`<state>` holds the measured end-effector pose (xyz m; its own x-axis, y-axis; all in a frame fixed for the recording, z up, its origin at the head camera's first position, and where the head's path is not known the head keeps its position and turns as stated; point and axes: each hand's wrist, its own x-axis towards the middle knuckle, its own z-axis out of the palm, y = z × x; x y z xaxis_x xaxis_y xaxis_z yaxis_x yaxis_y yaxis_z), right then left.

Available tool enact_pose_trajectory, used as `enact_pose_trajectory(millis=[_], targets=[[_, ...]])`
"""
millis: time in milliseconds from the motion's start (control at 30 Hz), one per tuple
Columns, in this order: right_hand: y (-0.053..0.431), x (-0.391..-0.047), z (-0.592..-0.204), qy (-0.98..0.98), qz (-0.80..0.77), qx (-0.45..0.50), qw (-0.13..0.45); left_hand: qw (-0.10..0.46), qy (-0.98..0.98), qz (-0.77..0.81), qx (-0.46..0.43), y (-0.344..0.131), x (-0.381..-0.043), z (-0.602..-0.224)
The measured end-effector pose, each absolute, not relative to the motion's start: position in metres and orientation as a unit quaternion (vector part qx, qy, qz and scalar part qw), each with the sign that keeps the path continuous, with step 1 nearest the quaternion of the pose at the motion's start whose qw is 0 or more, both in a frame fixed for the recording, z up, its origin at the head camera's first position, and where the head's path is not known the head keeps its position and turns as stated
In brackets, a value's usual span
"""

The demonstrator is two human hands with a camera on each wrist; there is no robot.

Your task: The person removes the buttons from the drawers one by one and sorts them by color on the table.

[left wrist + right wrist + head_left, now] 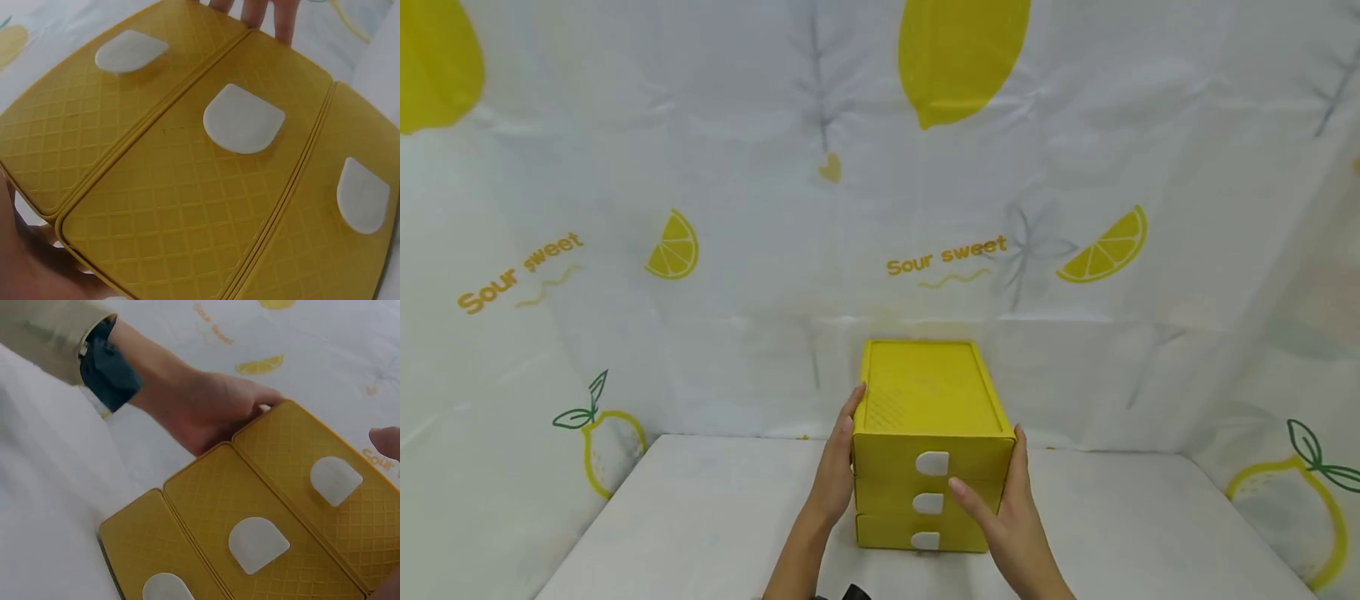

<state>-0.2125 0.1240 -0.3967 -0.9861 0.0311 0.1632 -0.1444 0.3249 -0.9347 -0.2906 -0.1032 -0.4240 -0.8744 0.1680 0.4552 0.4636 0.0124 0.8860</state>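
Note:
A yellow drawer box point(928, 387) with three stacked drawers faces me on the white table. Each drawer front has a white rounded tab point(932, 463), and a waffle pattern covers the fronts point(156, 206). My left hand point(832, 475) lies along the box's left side, its fingers reaching back; in the right wrist view that left hand point(209, 403) touches the side near the top drawer. My right hand point(1017, 529) rests against the right side with straight fingers. Its thumb sticks out before the drawer fronts. Whether the box's base touches the table is unclear.
The white table point(715, 508) stretches to both sides of the box. Behind it hangs a white sheet point(760, 275) printed with lemons and lettering. A dark band point(109, 372) is on the left wrist, below a light sleeve point(47, 334).

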Motion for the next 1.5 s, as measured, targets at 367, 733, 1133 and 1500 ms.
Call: enact_pose_trajectory(millis=[367,733,1133,1500], targets=[[0.137,-0.216,-0.388,-0.798,0.538,0.015,0.271,0.131,-0.720,-0.650,-0.205,-0.094,-0.287,-0.420],[0.107,-0.213,-0.382,-0.796,0.548,0.028,0.255,0.108,-0.718,-0.654,-0.211,-0.101,-0.290,-0.419],[0.085,-0.230,-0.397,-0.801,0.473,0.026,0.366,0.114,-0.710,-0.664,-0.205,-0.095,-0.290,-0.420],[0.081,-0.220,-0.400,-0.806,0.435,0.011,0.402,0.116,-0.721,-0.647,-0.221,-0.095,-0.288,-0.420]])
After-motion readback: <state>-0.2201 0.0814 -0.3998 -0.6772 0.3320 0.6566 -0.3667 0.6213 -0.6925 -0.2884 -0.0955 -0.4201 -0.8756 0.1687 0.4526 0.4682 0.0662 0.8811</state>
